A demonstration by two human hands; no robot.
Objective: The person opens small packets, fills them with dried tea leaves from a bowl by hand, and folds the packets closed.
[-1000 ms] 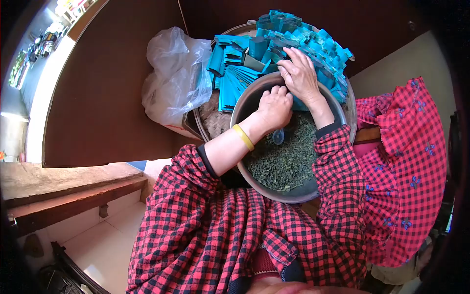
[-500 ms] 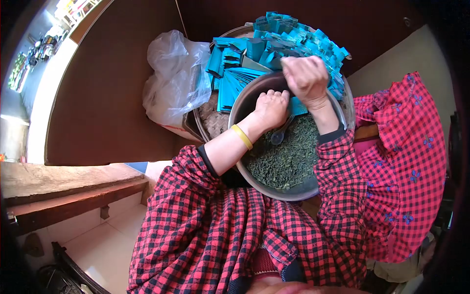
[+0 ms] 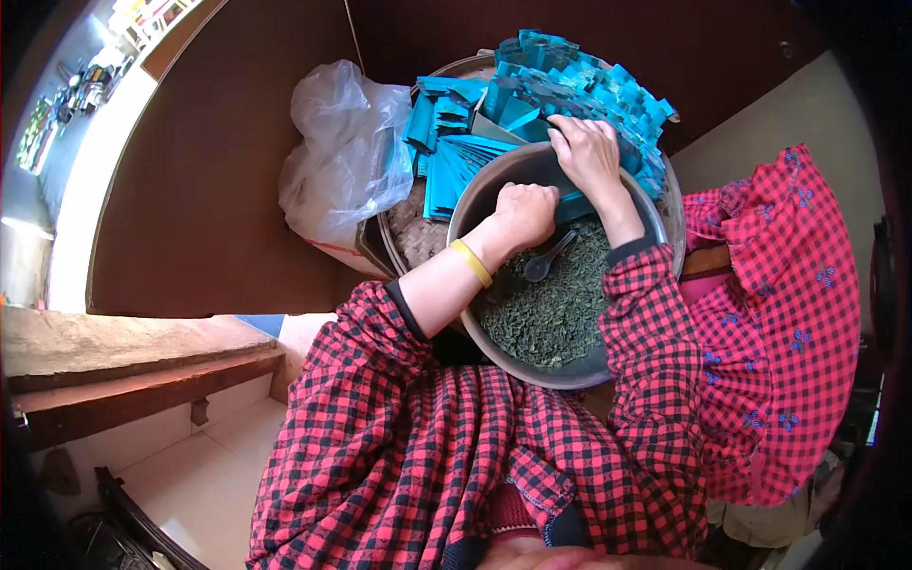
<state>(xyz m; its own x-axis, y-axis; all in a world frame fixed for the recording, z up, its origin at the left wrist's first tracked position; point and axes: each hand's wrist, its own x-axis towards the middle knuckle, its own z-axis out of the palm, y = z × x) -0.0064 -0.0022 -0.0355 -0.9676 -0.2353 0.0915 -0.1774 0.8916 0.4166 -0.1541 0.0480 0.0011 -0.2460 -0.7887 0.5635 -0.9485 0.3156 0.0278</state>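
A round metal pot [image 3: 494, 366] holds dark green dried leaves [image 3: 541, 318], looking like tea. My left hand [image 3: 525, 214] is closed inside the pot, above the leaves, on a small blue packet [image 3: 573, 205] that sticks out beyond its fingers. Part of that packet is hidden by my right wrist. Over the pot's far rim is my right hand [image 3: 587, 157], fingers loosely bent and thumb apart, close to the heaped blue packets [image 3: 579, 81]. I see nothing held in it. A small clear plastic spoon [image 3: 539, 268] lies on the leaves below my left hand.
Behind the pot, a larger round container [image 3: 404, 228] bears the blue packets, some fanned out. A crumpled clear plastic bag [image 3: 337, 161] stands left of it. Brown panels [image 3: 218, 180] enclose the left and back. Red checked cloth [image 3: 779, 351] hangs at right.
My right hand has turned and its fingers have loosened from a fist, near the far rim. My left hand has shifted slightly down, still on the packet. More of the spoon shows.
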